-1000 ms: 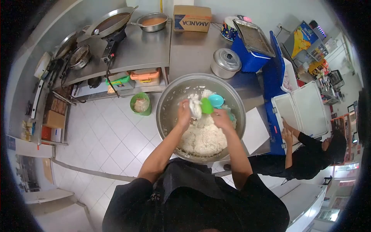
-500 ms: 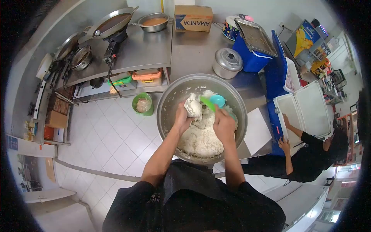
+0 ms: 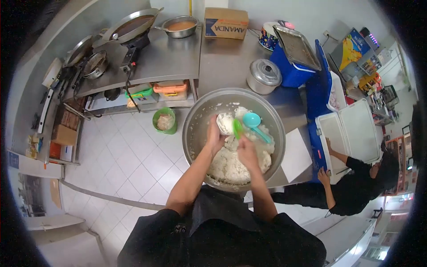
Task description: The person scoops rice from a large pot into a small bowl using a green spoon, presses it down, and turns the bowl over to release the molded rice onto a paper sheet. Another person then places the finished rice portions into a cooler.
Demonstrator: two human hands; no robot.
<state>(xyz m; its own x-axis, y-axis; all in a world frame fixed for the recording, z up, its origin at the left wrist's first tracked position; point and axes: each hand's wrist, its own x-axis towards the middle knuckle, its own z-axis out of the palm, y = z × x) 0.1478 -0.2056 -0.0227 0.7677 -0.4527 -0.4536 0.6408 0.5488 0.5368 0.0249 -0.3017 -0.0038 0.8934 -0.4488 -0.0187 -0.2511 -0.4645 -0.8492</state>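
Note:
A wide metal pot in front of me holds a large mound of white rice. Over its left part, my left hand is closed round a small cup heaped with rice; the cup's wall is mostly hidden. My right hand, slightly blurred, grips a green rice paddle, its blade right beside the cup's rice. A turquoise ladle rests on the rice at the pot's back right, its handle slanting toward the right wall.
Right of the pot lies a white sheet; behind it stands a lidded pot. A co-worker reaches into an open cooler at right. A green bin stands on the floor at left, below the counter with woks.
The green paddle has swung from pointing left to nearly upright beside the cup, and my right hand has shifted left and down. The turquoise ladle's bowl and handle now show uncovered.

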